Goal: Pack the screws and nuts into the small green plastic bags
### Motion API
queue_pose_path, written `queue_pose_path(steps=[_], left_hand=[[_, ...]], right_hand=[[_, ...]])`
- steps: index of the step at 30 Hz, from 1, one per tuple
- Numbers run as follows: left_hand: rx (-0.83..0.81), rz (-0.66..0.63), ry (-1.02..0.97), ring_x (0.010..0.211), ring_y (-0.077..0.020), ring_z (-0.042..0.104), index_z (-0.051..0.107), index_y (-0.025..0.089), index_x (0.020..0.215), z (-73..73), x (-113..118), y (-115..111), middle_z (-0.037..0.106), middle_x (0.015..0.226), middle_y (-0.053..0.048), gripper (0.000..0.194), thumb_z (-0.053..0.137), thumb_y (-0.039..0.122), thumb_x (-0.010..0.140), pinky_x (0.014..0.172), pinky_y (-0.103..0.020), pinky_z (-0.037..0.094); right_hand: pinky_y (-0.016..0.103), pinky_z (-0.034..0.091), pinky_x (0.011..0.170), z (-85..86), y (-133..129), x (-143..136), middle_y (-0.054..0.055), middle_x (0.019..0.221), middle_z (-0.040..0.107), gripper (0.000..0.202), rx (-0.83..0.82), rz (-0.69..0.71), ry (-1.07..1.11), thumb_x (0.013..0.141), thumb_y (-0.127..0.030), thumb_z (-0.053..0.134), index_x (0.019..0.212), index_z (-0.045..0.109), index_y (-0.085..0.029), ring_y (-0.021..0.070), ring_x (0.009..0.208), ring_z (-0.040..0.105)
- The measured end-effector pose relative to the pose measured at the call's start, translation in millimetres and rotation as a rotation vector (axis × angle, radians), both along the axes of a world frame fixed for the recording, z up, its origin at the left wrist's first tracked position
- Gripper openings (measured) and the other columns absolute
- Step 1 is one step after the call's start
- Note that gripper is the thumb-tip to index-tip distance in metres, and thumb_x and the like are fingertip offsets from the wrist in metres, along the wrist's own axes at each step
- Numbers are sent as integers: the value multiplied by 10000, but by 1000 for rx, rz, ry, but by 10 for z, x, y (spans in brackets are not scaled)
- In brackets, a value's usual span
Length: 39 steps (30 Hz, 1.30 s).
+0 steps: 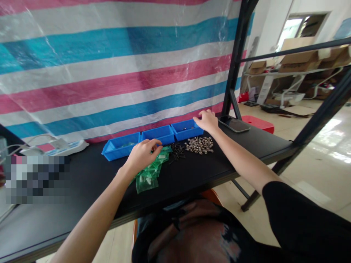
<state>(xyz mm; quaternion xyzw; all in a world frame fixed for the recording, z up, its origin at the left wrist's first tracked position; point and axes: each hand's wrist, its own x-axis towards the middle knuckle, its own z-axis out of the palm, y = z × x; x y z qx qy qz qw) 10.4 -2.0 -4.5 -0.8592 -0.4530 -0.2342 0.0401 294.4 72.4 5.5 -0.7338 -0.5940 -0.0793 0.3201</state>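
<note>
My left hand (144, 154) hovers over or rests on a heap of small green plastic bags (153, 168), some with pale pieces inside. Its fingers are loosely bent, apart from the thumb, and nothing shows between them. My right hand (207, 121) is at the right end of a blue bin (181, 136), fingers apart and holding nothing visible. A few small pieces lie inside this bin. In front of it are a pile of small shiny metal parts (199, 145) and a scatter of black screws (178, 151).
Two more blue bins, a middle bin (159, 136) and a left bin (120, 148), continue the row. A phone (234, 124) lies right, near the black frame post (233, 73). A white power strip (74, 148) sits left. Behind hangs a striped plastic sheet (123, 84).
</note>
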Motion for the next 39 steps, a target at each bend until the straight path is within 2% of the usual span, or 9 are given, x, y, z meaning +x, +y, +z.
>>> queue_pose_path(steps=[2, 5, 12, 16, 24, 29, 32, 36, 39], left_hand=[[-7, -5, 1, 710, -168, 591, 616, 211, 966, -2, -2, 1, 640, 761, -15, 266, 441, 374, 849, 650, -271, 436], [-16, -12, -2, 707, -164, 587, 619, 207, 961, 0, -4, 3, 639, 759, -15, 268, 440, 372, 849, 654, -270, 437], [10, -46, -20, 692, -158, 588, 620, 207, 940, 2, -7, 9, 637, 725, -9, 252, 441, 358, 849, 662, -272, 438], [-9, -57, -4, 699, -162, 592, 613, 202, 939, 2, -4, 10, 644, 727, -14, 253, 435, 360, 851, 662, -274, 443], [-77, -47, 42, 742, -175, 601, 606, 200, 964, 13, 5, 6, 662, 811, -24, 273, 427, 376, 856, 671, -279, 438], [-92, -60, 73, 741, -175, 602, 604, 205, 974, 1, 6, 12, 660, 811, -21, 288, 416, 390, 860, 657, -274, 435], [-100, -70, 93, 739, -176, 603, 600, 202, 979, -6, 2, 19, 658, 831, -27, 297, 403, 393, 866, 665, -278, 439], [-85, -93, 104, 731, -173, 605, 601, 206, 979, -18, -10, 30, 657, 851, -30, 302, 392, 394, 869, 660, -277, 440], [-71, -100, 100, 734, -173, 605, 606, 209, 969, -28, -19, 40, 658, 841, -30, 305, 390, 397, 866, 649, -273, 441]], right_hand=[[384, 441, 803, -33, 70, 123, 209, 1188, 534, 511, -186, -43, 76, 761, -517, 540, 1033, 614, -92, 324, 1058, 523], [309, 454, 737, -91, 147, 191, 166, 978, 648, 396, -318, 91, 155, 836, -455, 459, 889, 645, -110, 262, 890, 618], [350, 432, 826, -174, 140, 58, 188, 1089, 602, 294, -149, 50, 112, 849, -264, 436, 1082, 533, -112, 287, 1008, 576], [350, 445, 807, -201, 132, 95, 187, 1062, 610, 312, -117, 9, 152, 832, -259, 449, 1093, 527, -106, 280, 969, 590], [306, 447, 725, -217, 224, 205, 126, 854, 674, 248, -203, 89, 194, 798, -304, 473, 756, 659, -145, 250, 837, 624], [290, 423, 802, -105, 118, 95, 114, 937, 662, 249, 23, 131, 151, 813, -256, 463, 896, 661, -131, 211, 902, 593], [262, 422, 737, -36, 1, -80, 93, 860, 669, 229, 189, 337, 143, 807, -227, 473, 865, 664, -115, 171, 799, 599], [223, 380, 615, -37, -152, -359, 44, 690, 647, 172, 52, 739, 77, 772, -181, 514, 765, 671, -112, 113, 617, 557], [214, 341, 576, -82, -225, -487, 19, 627, 619, 135, -94, 881, -32, 730, -126, 543, 716, 676, -114, 90, 559, 513]])
